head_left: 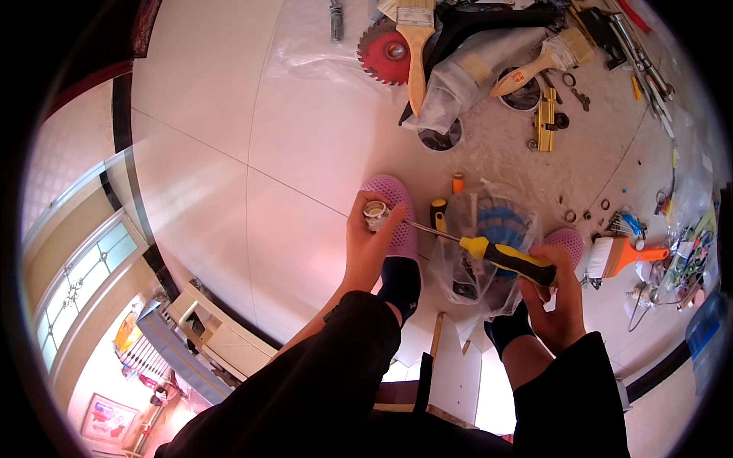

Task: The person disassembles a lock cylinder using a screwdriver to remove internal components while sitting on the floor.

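My left hand (368,243) is closed round a small, silvery, cup-shaped piece (375,216) with its round mouth turned up; I cannot tell what it is exactly. My right hand (561,301) grips a screwdriver (510,259) by its yellow and black handle. The shaft runs left toward my left hand, and its tip ends by the fingers there, beside the cup-shaped piece. Below the screwdriver lies a clear plastic bag (458,263) with a blue round thing (504,225) in or under it. A second yellow and black handle (437,215) lies beside the bag.
Pink slippers (392,191) are on my feet. Across the tiled floor lie a red saw blade (385,52), paintbrushes (416,38), a brass lock cylinder (546,122), an orange-handled brush (630,256), and several rings and small parts. A wooden cabinet (225,328) stands at the lower left.
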The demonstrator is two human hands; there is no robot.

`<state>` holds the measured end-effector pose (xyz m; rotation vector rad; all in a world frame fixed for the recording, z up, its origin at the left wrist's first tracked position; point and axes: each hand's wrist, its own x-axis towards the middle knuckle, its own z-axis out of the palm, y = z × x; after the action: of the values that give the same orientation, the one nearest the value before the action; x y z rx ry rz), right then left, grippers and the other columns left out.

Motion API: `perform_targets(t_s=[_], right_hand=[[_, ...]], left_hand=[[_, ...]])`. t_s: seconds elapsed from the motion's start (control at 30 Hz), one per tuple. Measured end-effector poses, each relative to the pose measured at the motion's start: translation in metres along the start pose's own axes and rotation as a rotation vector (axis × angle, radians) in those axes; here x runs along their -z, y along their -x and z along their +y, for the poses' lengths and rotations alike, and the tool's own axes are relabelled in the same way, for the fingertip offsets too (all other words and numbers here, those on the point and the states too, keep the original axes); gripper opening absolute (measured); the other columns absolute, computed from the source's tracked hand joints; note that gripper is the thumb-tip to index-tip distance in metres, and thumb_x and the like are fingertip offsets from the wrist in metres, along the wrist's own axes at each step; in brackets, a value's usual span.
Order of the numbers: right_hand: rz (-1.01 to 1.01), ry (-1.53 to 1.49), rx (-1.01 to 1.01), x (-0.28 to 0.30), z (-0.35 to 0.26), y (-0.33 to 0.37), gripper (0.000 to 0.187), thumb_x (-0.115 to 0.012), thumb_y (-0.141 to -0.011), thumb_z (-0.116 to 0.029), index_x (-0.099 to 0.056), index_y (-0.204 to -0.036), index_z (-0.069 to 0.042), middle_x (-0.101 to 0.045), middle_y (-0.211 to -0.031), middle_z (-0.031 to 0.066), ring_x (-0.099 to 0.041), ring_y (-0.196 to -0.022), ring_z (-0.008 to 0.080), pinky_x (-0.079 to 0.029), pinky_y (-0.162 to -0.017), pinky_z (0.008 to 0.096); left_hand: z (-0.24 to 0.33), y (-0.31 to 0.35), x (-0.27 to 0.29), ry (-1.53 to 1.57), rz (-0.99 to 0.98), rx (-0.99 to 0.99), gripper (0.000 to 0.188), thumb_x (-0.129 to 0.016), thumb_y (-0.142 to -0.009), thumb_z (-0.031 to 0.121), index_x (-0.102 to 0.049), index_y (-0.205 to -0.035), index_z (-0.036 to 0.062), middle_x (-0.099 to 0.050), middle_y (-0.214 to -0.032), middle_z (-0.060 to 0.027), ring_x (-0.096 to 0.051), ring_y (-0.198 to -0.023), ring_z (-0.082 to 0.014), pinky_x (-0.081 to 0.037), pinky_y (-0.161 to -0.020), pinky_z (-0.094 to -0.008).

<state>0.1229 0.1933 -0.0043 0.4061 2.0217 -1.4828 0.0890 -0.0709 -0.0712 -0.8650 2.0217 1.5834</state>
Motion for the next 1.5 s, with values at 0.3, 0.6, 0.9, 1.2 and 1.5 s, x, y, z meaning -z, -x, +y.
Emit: perform_targets(t_s=[0.3, 0.6, 0.9, 1.2, 1.5], right_hand=[[0.054, -0.143, -0.355, 0.010, 0.017, 0.000, 0.029, -0.058, -0.090, -0.018, -0.053, -0.072, 0.003, -0.056, -0.065, 0.0078, -0.056, -0.070, 0.0134, -0.044, -0.064, 0.0232], [-0.004, -0.179, -0.111, 0.001, 0.005, -0.003, 0.037, -0.069, -0.078, -0.007, -0.046, -0.108, -0.007, -0.055, -0.092, 0.0075, -0.056, -0.084, 0.0135, -0.046, -0.069, 0.0262], [0.058, 0.265, 0.354, 0.013, 0.017, -0.002, 0.036, -0.076, -0.068, -0.003, -0.054, -0.097, -0.004, -0.059, -0.087, 0.0106, -0.059, -0.077, 0.0206, -0.046, -0.069, 0.0276], [-0.087, 0.248, 0.221, 0.007, 0.031, -0.002, 0.022, -0.072, -0.076, -0.014, -0.055, -0.081, 0.000, -0.058, -0.070, 0.0086, -0.055, -0.061, 0.0199, -0.041, -0.055, 0.0277], [-0.072, -0.317, -0.626, -0.004, 0.032, -0.001, 0.034, -0.059, -0.091, -0.031, -0.061, -0.079, 0.002, -0.050, -0.059, 0.0021, -0.049, -0.058, 0.0093, -0.038, -0.054, 0.0251]], left_hand=[[0.002, 0.007, -0.008, 0.041, -0.066, -0.090, 0.020, -0.068, -0.084, 0.013, -0.049, -0.091, 0.0092, -0.050, -0.081, 0.0037, -0.049, -0.074, -0.0041, -0.038, -0.062, -0.0181], [0.000, 0.007, -0.001, 0.013, -0.042, -0.005, 0.022, -0.069, -0.084, 0.012, -0.048, -0.091, 0.0086, -0.051, -0.082, 0.0027, -0.051, -0.075, -0.0061, -0.041, -0.064, -0.0195], [0.000, 0.009, -0.001, 0.035, -0.052, -0.019, 0.025, -0.071, -0.082, 0.012, -0.048, -0.092, 0.0082, -0.051, -0.083, 0.0016, -0.052, -0.076, -0.0058, -0.041, -0.067, -0.0194], [0.002, 0.013, 0.005, -0.074, -0.102, -0.080, 0.034, -0.074, -0.077, 0.008, -0.046, -0.095, 0.0093, -0.048, -0.083, 0.0023, -0.050, -0.075, -0.0055, -0.041, -0.068, -0.0197], [-0.009, 0.014, 0.005, -0.101, -0.080, -0.093, 0.041, -0.081, -0.071, 0.014, -0.046, -0.092, 0.0093, -0.049, -0.081, 0.0018, -0.049, -0.076, -0.0072, -0.043, -0.069, -0.0219]])
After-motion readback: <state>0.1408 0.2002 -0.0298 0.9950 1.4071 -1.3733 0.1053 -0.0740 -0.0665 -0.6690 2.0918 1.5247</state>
